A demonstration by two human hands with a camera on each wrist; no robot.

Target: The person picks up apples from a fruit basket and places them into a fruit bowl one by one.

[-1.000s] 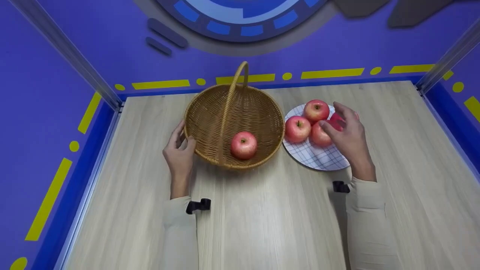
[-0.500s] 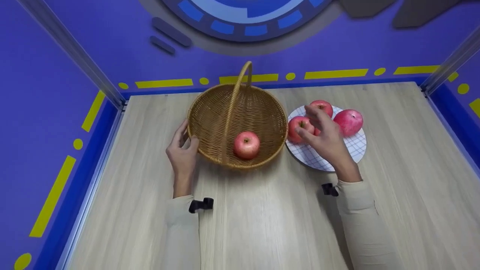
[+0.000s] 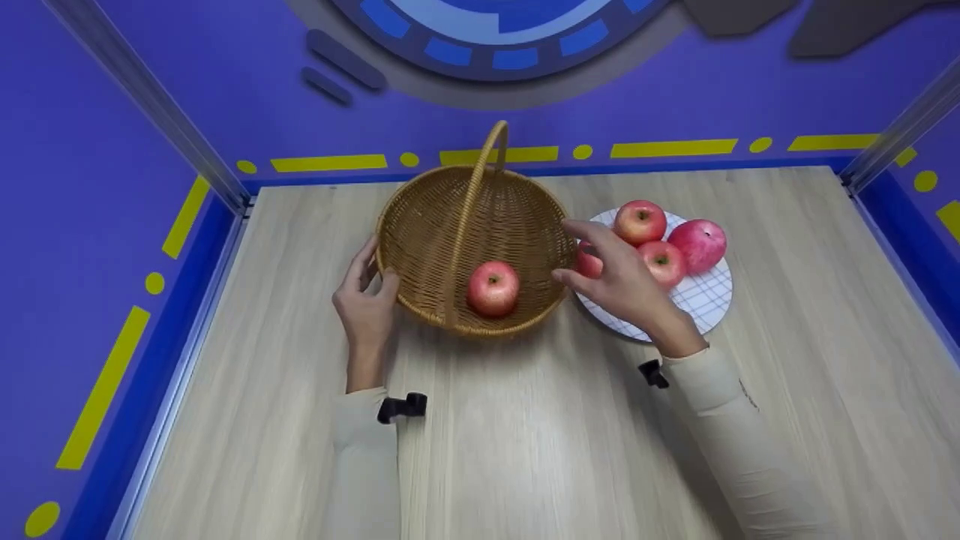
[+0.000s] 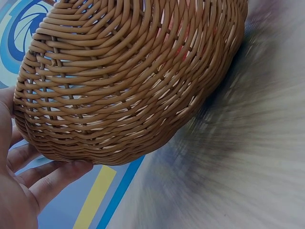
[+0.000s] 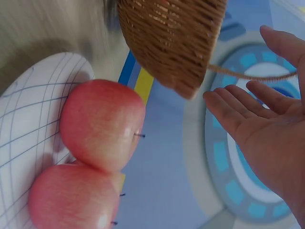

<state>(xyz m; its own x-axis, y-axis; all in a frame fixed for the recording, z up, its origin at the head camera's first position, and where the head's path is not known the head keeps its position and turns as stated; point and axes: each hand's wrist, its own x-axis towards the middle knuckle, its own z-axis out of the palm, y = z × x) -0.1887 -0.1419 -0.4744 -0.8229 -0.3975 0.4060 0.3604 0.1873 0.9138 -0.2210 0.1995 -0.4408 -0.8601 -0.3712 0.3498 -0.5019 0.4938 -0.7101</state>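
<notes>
A wicker basket [image 3: 420, 217] with an arched handle stands on the table, one red apple [image 3: 493, 289] inside it. My left hand [image 3: 365, 311] holds the basket's left side, thumb at the rim and fingers against the outer weave. In the left wrist view, fingertips [image 4: 78, 165] touch the wicker from outside. My right hand [image 3: 619, 277] hovers by the basket's right rim with nothing in it, thumb and fingers spread. It partly covers an apple [image 3: 589, 262] on the plate [image 3: 701, 304]. The right wrist view shows the fingers extended in front of the basket [image 5: 167, 43].
Two more apples [image 3: 640, 223] and a larger, darker pink fruit [image 3: 699, 245] lie on the checked plate, right of the basket. A blue-purple wall [image 3: 225, 82] closes off the back of the wooden table [image 3: 487, 435], with side walls at left and right.
My right hand has moved left from above the plate's right side to the basket's right rim, uncovering the darker fruit and the front apple. My left hand keeps its place on the basket.
</notes>
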